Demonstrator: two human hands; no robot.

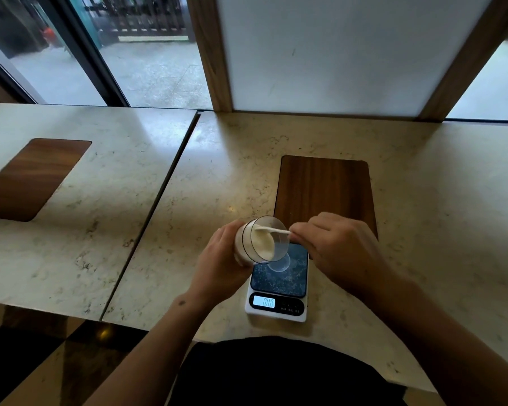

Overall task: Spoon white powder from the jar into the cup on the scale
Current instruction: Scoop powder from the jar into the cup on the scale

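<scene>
Both hands work above the scale (277,300); the left hand (217,259) is wrapped round the jar (257,240), tipping its mouth rightward so the white powder (264,243) sits within reach; the right hand (335,244) pinches the spoon (272,229), its bowl inside the jar; the clear cup (279,263) waits just below on the platform, apparently empty.

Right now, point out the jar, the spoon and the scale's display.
jar (248,240), head view, on its clear side wall.
spoon (272,230), head view, on its white handle across the jar's mouth.
scale's display (264,302), head view, on the lit screen.
</scene>
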